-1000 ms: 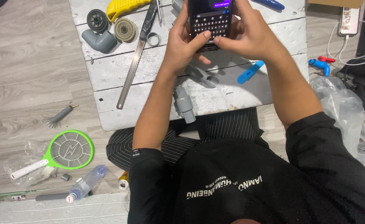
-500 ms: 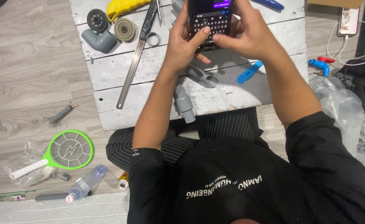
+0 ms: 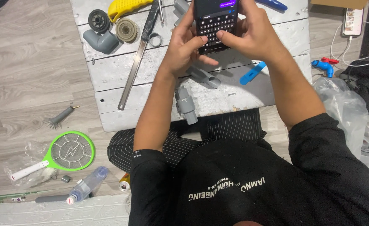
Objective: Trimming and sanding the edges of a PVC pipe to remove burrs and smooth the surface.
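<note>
Both hands clasped a black smartphone (image 3: 215,23) above the white wooden bench (image 3: 109,75), at twelve o'clock. The left hand (image 3: 186,48) and right hand (image 3: 251,35) each wrapped one edge, thumbs on its keyboard. A handsaw (image 3: 139,54) lay at ten o'clock.
</note>
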